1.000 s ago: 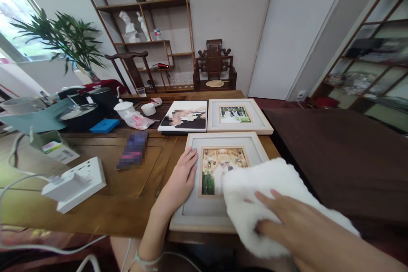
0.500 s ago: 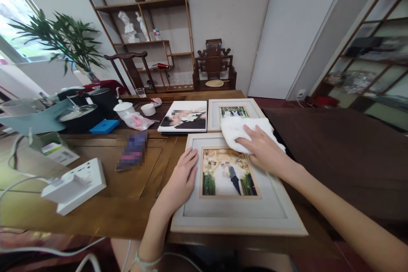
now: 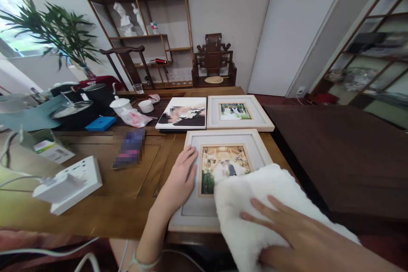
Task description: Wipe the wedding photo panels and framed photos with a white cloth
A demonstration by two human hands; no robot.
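Note:
A large pale picture frame [image 3: 194, 208] with a wedding photo lies flat at the near edge of the wooden table [image 3: 95, 212]. My left hand [image 3: 180, 180] lies open and flat on the frame's left border. My right hand [image 3: 296, 233] presses with spread fingers on a fluffy white cloth [image 3: 245, 204], which covers the frame's lower right part and hangs over the table edge.
Behind the frame lie a second framed photo [image 3: 239, 112] and an unframed print [image 3: 182, 114]. To the left are a white power strip [image 3: 75, 178] with cables, a blurred card, a blue box, a teapot and pots. A dark wooden table [image 3: 344, 153] stands to the right.
My right hand has dragged the white cloth from the frame's far right corner back down to its near right part. My left hand has stayed on the frame's left border.

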